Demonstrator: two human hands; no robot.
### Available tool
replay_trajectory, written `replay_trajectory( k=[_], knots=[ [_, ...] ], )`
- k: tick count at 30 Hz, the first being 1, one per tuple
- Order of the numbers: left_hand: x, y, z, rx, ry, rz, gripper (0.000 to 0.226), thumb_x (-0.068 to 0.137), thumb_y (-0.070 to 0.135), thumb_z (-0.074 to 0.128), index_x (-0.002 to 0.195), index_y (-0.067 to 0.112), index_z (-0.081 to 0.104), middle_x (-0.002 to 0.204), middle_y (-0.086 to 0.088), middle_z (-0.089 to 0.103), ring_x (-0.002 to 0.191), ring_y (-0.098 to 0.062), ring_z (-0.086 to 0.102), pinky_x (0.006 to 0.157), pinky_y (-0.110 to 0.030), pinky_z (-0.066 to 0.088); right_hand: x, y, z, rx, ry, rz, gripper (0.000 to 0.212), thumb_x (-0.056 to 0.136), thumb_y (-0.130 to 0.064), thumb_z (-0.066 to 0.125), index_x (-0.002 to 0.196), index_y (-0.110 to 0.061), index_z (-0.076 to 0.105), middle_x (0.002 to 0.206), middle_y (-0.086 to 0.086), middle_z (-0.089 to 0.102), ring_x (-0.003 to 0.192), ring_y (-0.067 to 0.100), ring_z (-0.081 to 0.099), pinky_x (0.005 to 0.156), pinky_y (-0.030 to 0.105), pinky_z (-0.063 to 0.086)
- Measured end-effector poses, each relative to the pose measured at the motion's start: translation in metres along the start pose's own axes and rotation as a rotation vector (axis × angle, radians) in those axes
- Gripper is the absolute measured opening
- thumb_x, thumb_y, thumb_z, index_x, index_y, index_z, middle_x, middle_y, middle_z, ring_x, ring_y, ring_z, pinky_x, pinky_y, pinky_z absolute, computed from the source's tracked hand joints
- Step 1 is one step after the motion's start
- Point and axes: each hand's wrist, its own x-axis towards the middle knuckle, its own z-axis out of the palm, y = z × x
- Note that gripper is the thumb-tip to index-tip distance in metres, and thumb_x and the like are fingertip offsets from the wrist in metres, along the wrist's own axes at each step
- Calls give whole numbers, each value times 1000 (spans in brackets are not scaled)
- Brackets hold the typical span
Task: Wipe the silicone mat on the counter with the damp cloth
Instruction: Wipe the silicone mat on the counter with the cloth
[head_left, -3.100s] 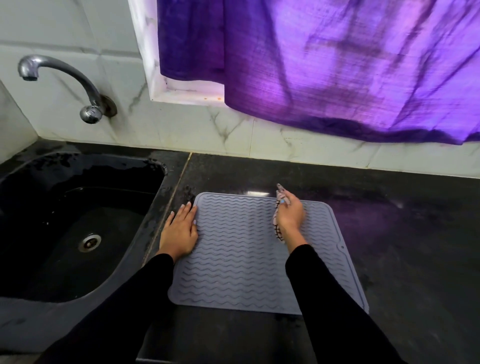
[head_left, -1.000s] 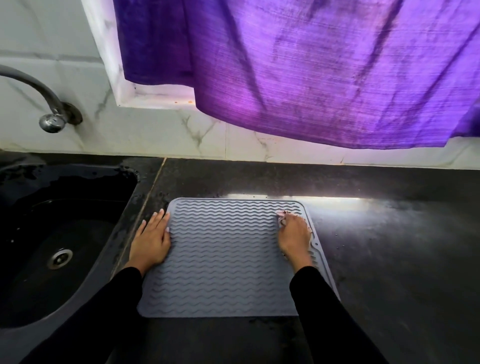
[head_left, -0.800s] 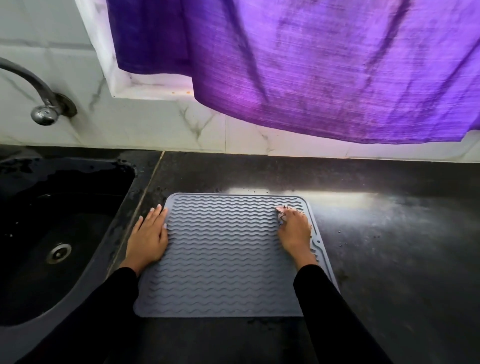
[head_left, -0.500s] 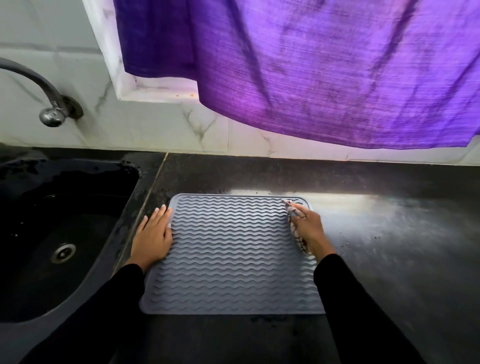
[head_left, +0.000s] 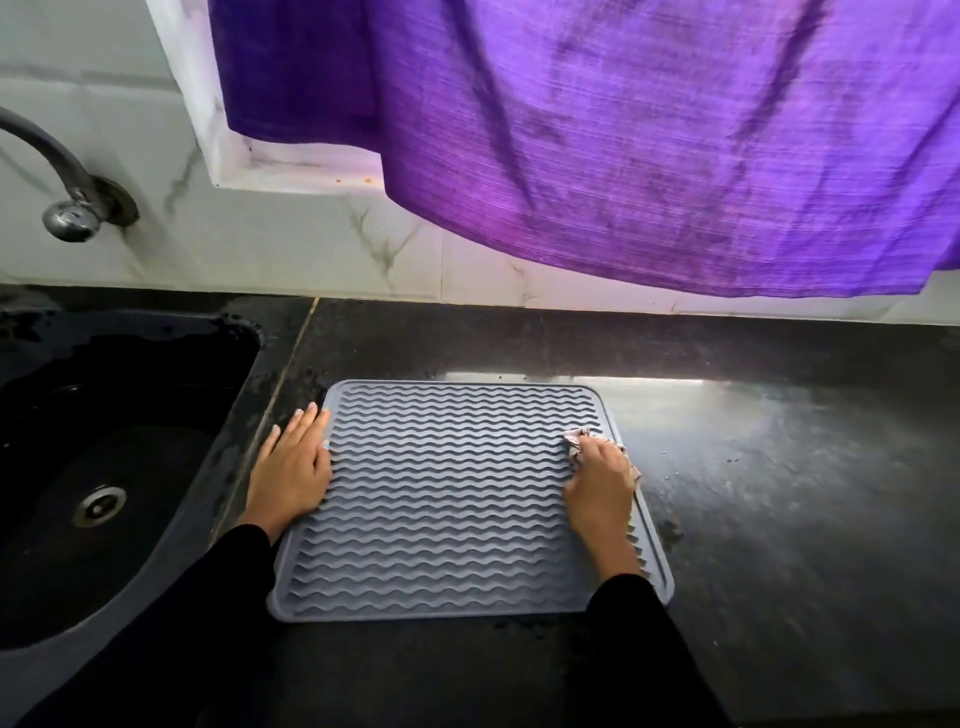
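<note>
Cloth (head_left: 577, 440) mostly hidden under right hand (head_left: 597, 480); tap (head_left: 62, 182) cut off.

black sink (head_left: 130, 358) left | metal tap (head_left: 62, 202) on marble wall | purple curtain (head_left: 597, 130) hanging above

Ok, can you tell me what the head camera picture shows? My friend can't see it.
A person's right hand presses a cloth on a grey wavy mat, while the left hand lies flat on its left edge. A black sink sits to the left.
</note>
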Motion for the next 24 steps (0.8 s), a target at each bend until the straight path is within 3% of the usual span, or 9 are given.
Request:
replay_trajectory(
  k=[6, 11, 15, 17, 19, 24],
  knots=[
    [0, 0, -1, -7, 13, 6, 62, 84, 30, 20, 143, 14, 31, 152, -3, 26, 142, -15, 20, 117, -38, 11, 16, 18, -2, 238, -74, -46, 35, 87, -2, 56, 120, -10, 64, 122, 11, 63, 111, 30, 57, 94, 35, 43],
    [-2, 2, -2, -44, 20, 4, 49, 94, 15, 36, 143, 13, 31, 153, -4, 26, 142, -16, 20, 117, -38, 10, 17, 19, -11, 404, -123, 37, 28, 89, -10, 60, 115, -14, 67, 115, 6, 68, 99, 23, 63, 81, 25, 45],
    [-4, 5, -7, -55, -8, 2, 49, 94, 14, 36, 143, 11, 30, 153, -6, 26, 143, -18, 19, 117, -39, 8, 26, 25, -39, 724, -256, 197, 30, 88, 4, 56, 117, 2, 63, 109, 15, 66, 94, 19, 60, 71, 9, 48],
    [-5, 6, -8, -60, -22, 2, 49, 94, 14, 36, 143, 10, 29, 153, -7, 25, 143, -20, 19, 117, -39, 7, 21, 26, -56, 640, -205, 206, 27, 89, -2, 57, 115, -1, 66, 112, 17, 67, 93, 19, 60, 73, 18, 48],
    [-7, 5, -8, -63, -26, 2, 50, 94, 13, 36, 143, 10, 29, 152, -8, 25, 143, -20, 19, 117, -39, 8, 2, 26, -61, 370, -107, 163, 26, 91, -9, 55, 114, -7, 68, 110, 15, 69, 101, 24, 62, 80, 27, 44],
    [-7, 3, -6, -69, -14, 6, 49, 94, 13, 36, 142, 9, 31, 152, -9, 26, 142, -21, 20, 117, -39, 8, -56, 26, -22, 94, 34, 77, 40, 79, 8, 55, 117, -3, 63, 117, 18, 64, 111, 36, 57, 99, 44, 40]
  ],
)
